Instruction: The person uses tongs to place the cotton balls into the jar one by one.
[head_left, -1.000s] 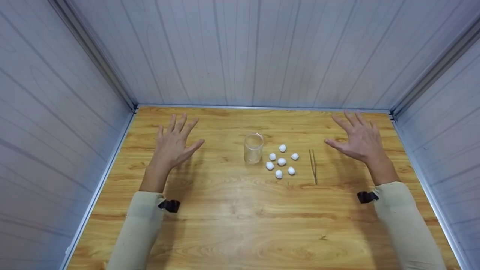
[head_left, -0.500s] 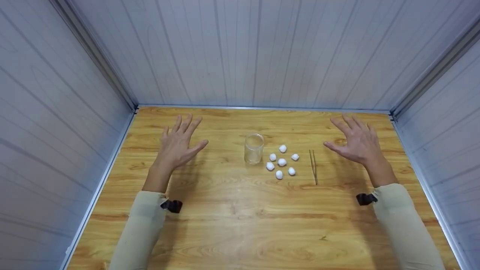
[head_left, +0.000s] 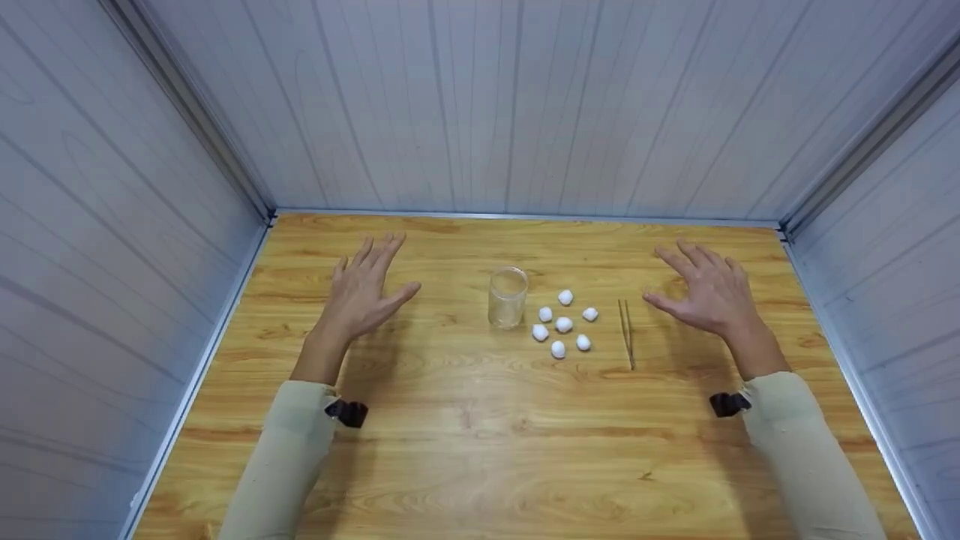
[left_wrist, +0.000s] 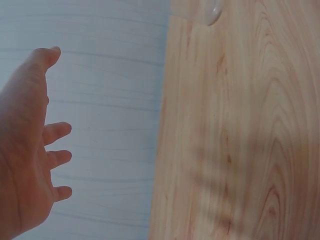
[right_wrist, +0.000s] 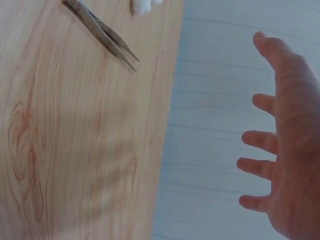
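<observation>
Both hands lowered slightly toward desk since earlier frame: left hand (head_left: 365,289) and right hand (head_left: 705,291) spread flat, empty; tweezers (head_left: 626,332), cotton balls (head_left: 562,324) untouched.

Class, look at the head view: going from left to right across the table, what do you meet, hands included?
Left hand → glass → cotton balls → tweezers → right hand, all over or on the table.
</observation>
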